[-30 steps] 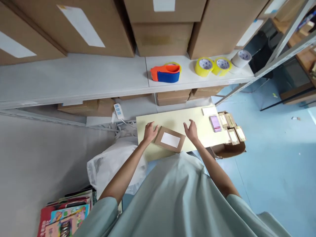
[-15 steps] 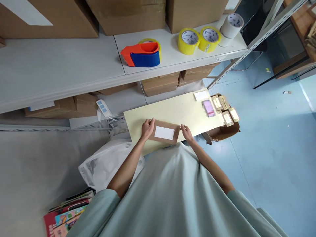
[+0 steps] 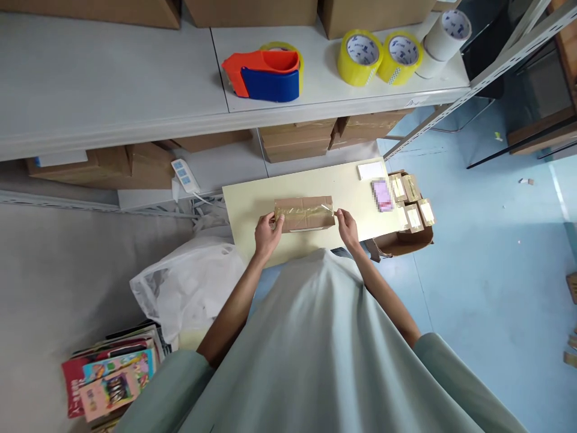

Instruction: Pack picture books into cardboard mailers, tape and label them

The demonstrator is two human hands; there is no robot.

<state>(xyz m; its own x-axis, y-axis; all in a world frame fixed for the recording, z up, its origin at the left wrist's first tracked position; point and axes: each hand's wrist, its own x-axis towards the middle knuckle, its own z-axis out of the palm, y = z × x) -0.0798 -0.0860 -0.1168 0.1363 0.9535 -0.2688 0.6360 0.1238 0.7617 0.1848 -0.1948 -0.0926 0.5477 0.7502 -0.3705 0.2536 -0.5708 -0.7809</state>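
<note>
A small flat cardboard parcel (image 3: 304, 213) is tilted up on its long edge on the pale yellow table (image 3: 252, 201), its taped side facing me and its white label edge just showing underneath. My left hand (image 3: 267, 234) grips the parcel's left end, fingers wrapped round it. My right hand (image 3: 346, 224) pinches the right end, where a strip of clear tape sticks out.
A phone (image 3: 382, 195) and a white card (image 3: 372, 171) lie at the table's right end beside an open carton of small labelled packets (image 3: 412, 207). The shelf above holds an orange-and-blue tape dispenser (image 3: 265, 73) and yellow tape rolls (image 3: 360, 57). A white plastic bag (image 3: 184, 288) and books (image 3: 112, 379) lie on the floor to the left.
The parcel lay flat, label up; both hands closed on its ends and turned it over so the taped side shows. The view dropped toward the table.
</note>
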